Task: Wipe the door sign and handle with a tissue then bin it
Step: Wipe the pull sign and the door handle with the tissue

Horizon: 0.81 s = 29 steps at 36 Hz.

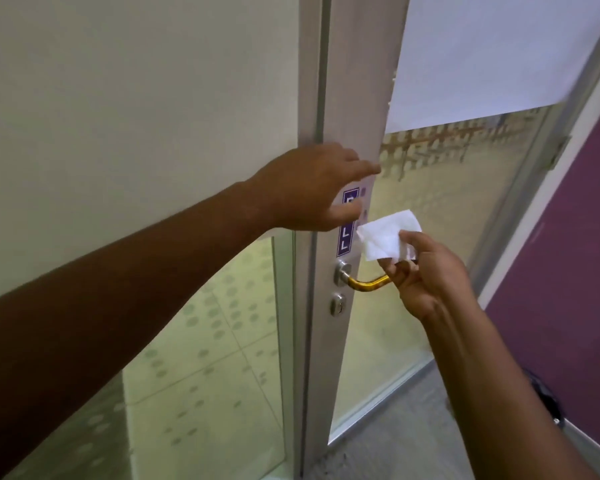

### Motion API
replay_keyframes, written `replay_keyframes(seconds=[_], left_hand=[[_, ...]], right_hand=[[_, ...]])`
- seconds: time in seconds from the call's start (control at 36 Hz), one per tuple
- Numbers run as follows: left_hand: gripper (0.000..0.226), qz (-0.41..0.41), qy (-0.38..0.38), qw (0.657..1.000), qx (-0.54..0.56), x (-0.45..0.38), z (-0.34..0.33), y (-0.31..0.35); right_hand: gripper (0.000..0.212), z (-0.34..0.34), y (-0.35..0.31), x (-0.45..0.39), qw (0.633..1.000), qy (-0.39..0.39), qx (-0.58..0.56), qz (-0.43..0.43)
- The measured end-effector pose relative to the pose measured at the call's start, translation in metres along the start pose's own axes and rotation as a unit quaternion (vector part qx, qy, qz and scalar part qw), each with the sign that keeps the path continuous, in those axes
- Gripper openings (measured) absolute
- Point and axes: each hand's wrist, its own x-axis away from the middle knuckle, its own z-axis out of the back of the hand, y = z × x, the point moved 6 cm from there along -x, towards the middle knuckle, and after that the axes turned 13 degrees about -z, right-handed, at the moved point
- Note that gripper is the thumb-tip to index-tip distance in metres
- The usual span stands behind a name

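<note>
A purple door sign (347,233) with white letters runs down the grey door frame (354,98). My left hand (312,188) reaches across its upper part with straight fingers, covering the top letters. My right hand (426,275) pinches a folded white tissue (388,237) just right of the sign's lower half, close to the frame. Below the sign a gold lever handle (368,283) sticks out to the right from a silver rose; my right hand hides its far end.
A round silver lock (337,304) sits under the handle. The frosted glass door panel (447,209) carries a white sheet (499,53) on its upper part. A purple wall (575,271) stands at the right. A glass side panel (194,358) is at the left.
</note>
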Motion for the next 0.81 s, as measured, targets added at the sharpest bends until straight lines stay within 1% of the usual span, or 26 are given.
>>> replay_keyframes(seconds=[0.06, 0.14, 0.22, 0.31, 0.39, 0.44, 0.47, 0.53, 0.58, 0.64, 0.72, 0.81], left_hand=[[0.055, -0.036, -0.023, 0.996, -0.077, -0.009, -0.002, 0.001], [0.054, -0.081, -0.064, 0.979, -0.175, -0.017, -0.013, 0.003], [0.059, -0.083, -0.082, 0.962, -0.248, -0.02, -0.023, 0.002], [0.063, -0.077, -0.094, 0.952, -0.282, -0.02, -0.03, -0.001], [0.063, -0.08, -0.115, 0.939, -0.314, -0.02, -0.034, -0.001], [0.062, -0.08, -0.124, 0.931, -0.334, -0.02, -0.036, -0.002], [0.063, -0.078, -0.13, 0.926, -0.344, -0.019, -0.037, -0.003], [0.066, -0.077, -0.14, 0.915, -0.371, -0.017, -0.039, -0.006], [0.071, -0.081, -0.152, 0.901, -0.398, -0.015, -0.041, -0.009], [0.076, -0.082, -0.161, 0.889, -0.42, -0.013, -0.044, -0.011], [0.08, -0.082, -0.169, 0.882, -0.431, -0.011, -0.047, -0.014], [0.079, -0.098, -0.165, 0.875, -0.445, -0.011, -0.048, -0.015]], right_hand=[[0.007, 0.003, -0.003, -0.01, 0.999, -0.002, 0.031, -0.021], [0.011, 0.004, -0.008, -0.025, 0.998, -0.027, 0.056, -0.031], [0.012, 0.003, -0.014, -0.039, 0.997, -0.051, 0.061, -0.02], [0.011, 0.003, -0.023, -0.049, 0.996, -0.064, 0.061, 0.011], [0.018, 0.002, -0.034, -0.055, 0.996, -0.056, 0.057, 0.05], [0.021, 0.002, -0.041, -0.057, 0.992, -0.036, 0.074, 0.097], [0.024, 0.001, -0.045, -0.056, 0.985, -0.022, 0.099, 0.138], [0.026, -0.005, -0.051, -0.052, 0.954, 0.019, 0.183, 0.238], [0.026, -0.011, -0.054, -0.048, 0.906, 0.068, 0.251, 0.333], [0.03, -0.02, -0.05, -0.046, 0.86, 0.088, 0.294, 0.408], [0.045, -0.034, -0.034, -0.049, 0.8, 0.092, 0.353, 0.477], [0.053, -0.047, -0.009, -0.059, 0.769, 0.07, 0.395, 0.498]])
